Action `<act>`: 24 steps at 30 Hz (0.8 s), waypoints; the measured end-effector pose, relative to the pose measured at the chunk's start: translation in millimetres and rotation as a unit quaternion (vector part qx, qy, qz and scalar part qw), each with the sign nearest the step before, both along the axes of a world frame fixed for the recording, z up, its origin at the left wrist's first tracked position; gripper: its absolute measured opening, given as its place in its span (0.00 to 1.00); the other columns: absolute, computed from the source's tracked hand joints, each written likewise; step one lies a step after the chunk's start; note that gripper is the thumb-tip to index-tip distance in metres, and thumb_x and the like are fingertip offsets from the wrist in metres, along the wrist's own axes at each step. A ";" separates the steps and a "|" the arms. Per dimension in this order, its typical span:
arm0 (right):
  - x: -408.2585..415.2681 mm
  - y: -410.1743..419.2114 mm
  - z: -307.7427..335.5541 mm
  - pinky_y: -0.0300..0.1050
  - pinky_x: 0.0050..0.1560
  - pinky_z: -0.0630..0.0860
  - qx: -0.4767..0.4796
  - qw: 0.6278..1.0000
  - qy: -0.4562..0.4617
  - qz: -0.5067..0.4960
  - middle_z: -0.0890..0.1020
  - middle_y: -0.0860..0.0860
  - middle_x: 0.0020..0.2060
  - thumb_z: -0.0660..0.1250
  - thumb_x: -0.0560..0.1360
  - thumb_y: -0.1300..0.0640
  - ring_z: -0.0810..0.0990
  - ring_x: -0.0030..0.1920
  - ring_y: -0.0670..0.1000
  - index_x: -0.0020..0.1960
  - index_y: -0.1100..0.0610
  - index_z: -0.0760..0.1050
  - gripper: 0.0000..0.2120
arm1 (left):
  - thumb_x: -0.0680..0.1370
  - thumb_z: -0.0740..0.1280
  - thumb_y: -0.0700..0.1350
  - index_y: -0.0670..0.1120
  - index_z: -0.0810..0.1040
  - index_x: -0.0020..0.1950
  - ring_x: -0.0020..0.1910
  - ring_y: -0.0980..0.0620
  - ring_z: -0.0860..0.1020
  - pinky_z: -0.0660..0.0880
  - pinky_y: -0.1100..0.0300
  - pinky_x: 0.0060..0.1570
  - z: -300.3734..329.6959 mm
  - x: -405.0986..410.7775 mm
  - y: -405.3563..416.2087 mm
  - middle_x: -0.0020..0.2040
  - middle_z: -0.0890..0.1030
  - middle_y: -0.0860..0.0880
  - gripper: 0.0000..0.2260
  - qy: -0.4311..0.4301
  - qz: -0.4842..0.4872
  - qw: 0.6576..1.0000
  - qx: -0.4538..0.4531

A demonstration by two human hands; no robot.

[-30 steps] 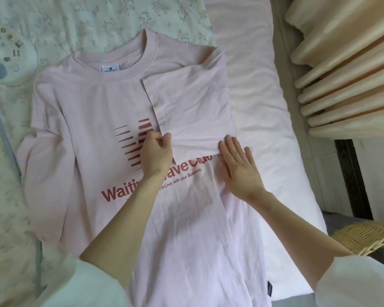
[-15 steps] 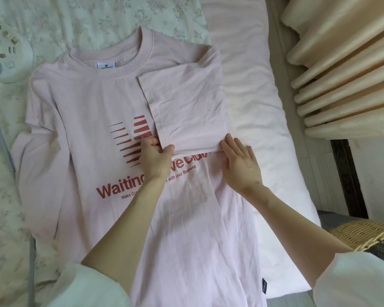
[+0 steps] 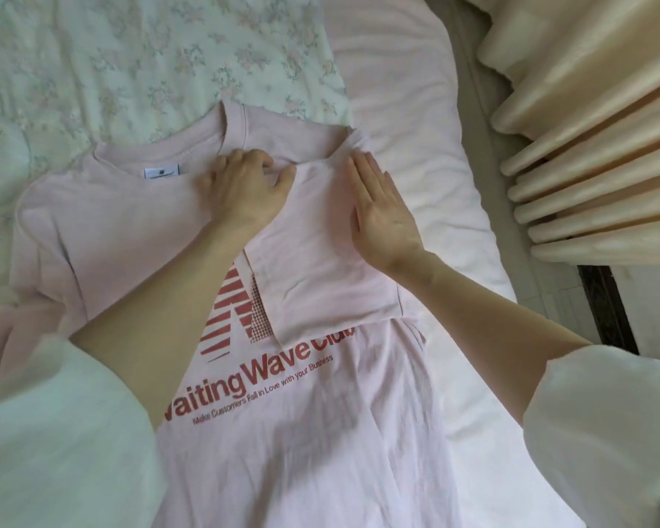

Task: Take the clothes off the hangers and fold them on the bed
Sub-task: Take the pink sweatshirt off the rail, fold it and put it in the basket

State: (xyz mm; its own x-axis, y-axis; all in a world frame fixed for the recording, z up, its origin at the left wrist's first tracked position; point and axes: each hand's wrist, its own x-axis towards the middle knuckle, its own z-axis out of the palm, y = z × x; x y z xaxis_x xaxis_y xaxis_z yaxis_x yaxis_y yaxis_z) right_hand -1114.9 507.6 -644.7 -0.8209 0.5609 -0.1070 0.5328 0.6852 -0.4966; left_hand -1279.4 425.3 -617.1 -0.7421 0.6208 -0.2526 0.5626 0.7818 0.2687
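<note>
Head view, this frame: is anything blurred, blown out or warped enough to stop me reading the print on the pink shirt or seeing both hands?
Head view: soft, even daylight, no hard shadows; the white sheet near the curtain looks washed out. The T-shirt print reads sharply, its first letter hidden by the left forearm. Left hand and right hand are sharp. Wide-angle bending shows at the edges, and the near sleeves are soft.

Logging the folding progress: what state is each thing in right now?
T-shirt: flat on the bed, front up.
Right sleeve: folded in over the chest.
Left sleeve: not yet folded.
Left hand: pressing near the collar.
Right hand: flat on the folded sleeve.
</note>
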 end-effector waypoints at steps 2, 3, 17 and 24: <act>-15.3 18.1 -0.1 0.53 0.73 0.56 0.012 1.000 0.021 0.015 0.62 0.57 0.74 0.49 0.72 0.64 0.57 0.75 0.57 0.74 0.63 0.59 0.29 | 0.78 0.61 0.55 0.43 0.78 0.51 0.55 0.44 0.76 0.68 0.56 0.50 0.0 -10.9 7.0 0.50 0.81 0.47 0.16 -0.062 -0.029 0.997 0.033; -22.2 29.5 0.8 0.53 0.71 0.60 0.010 0.999 0.028 0.012 0.65 0.56 0.73 0.48 0.70 0.62 0.60 0.74 0.57 0.73 0.61 0.63 0.30 | 0.79 0.62 0.52 0.41 0.78 0.47 0.49 0.44 0.77 0.67 0.57 0.43 -0.1 -13.6 7.8 0.44 0.80 0.46 0.14 -0.086 -0.053 0.993 0.053; -85.4 101.6 13.4 0.41 0.33 0.65 -0.138 0.966 -0.219 -0.008 0.68 0.54 0.41 0.57 0.74 0.59 0.73 0.43 0.57 0.39 0.62 0.67 0.08 | 0.80 0.62 0.40 0.40 0.72 0.44 0.30 0.57 0.66 0.64 0.72 0.31 -5.8 -19.4 -5.1 0.30 0.68 0.53 0.05 -0.174 -0.125 0.962 0.172; -86.9 86.3 17.8 0.47 0.44 0.67 -0.069 0.980 -0.172 -0.077 0.69 0.61 0.59 0.55 0.77 0.69 0.73 0.55 0.63 0.49 0.61 0.61 0.05 | 0.80 0.62 0.46 0.42 0.77 0.52 0.41 0.46 0.78 0.73 0.53 0.40 -13.5 -25.1 3.8 0.41 0.80 0.45 0.08 -0.113 -0.096 0.980 0.136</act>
